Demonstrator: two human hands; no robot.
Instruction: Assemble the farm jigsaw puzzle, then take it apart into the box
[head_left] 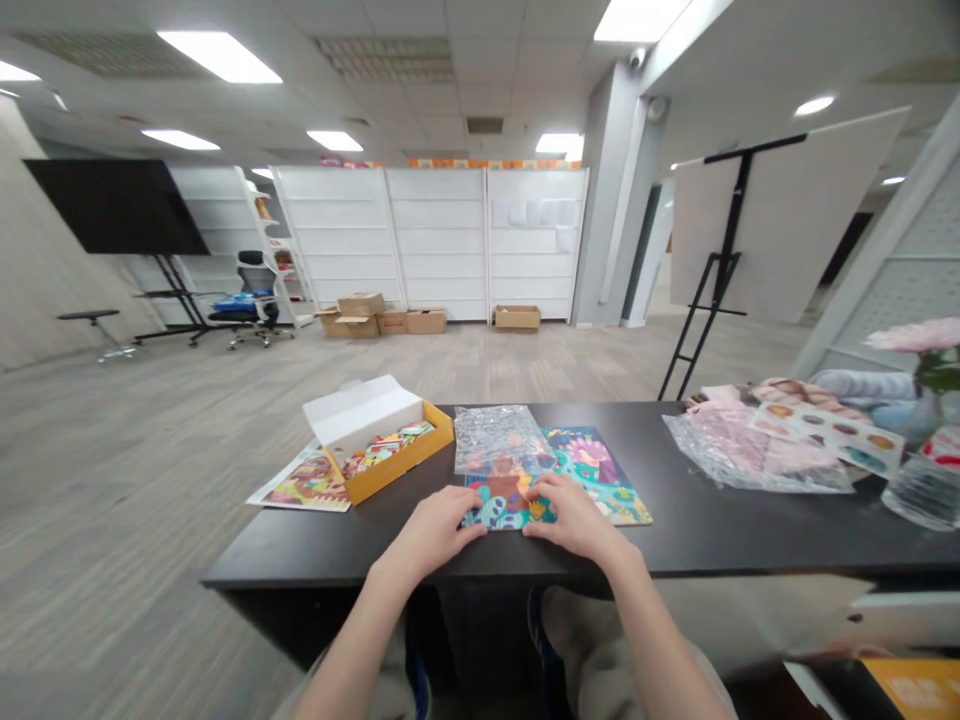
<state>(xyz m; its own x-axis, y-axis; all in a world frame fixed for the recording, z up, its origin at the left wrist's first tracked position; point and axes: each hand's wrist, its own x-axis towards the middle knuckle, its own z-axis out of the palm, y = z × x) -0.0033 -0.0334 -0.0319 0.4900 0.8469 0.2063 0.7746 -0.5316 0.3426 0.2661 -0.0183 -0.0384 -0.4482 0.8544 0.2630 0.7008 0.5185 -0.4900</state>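
A colourful illustrated puzzle sheet (589, 462) lies flat on the dark table. My left hand (444, 522) rests at the left edge of its front left part, fingers bent and slightly spread. Over the front middle of the picture is my right hand (568, 512), its fingers curled down onto the surface. Whether either hand pinches a small piece cannot be made out. Clear bubble wrap (495, 435) covers the back left part of the picture. To the left stands an open yellow box (401, 463) with a white lid, holding several colourful pieces.
Another illustrated sheet (307, 482) lies partly under the box at the left. On the right of the black table (675, 535) are pink items in clear plastic (757, 450), a sticker card (832, 432), rolled fabric and a glass vase (926, 490) with a pink flower.
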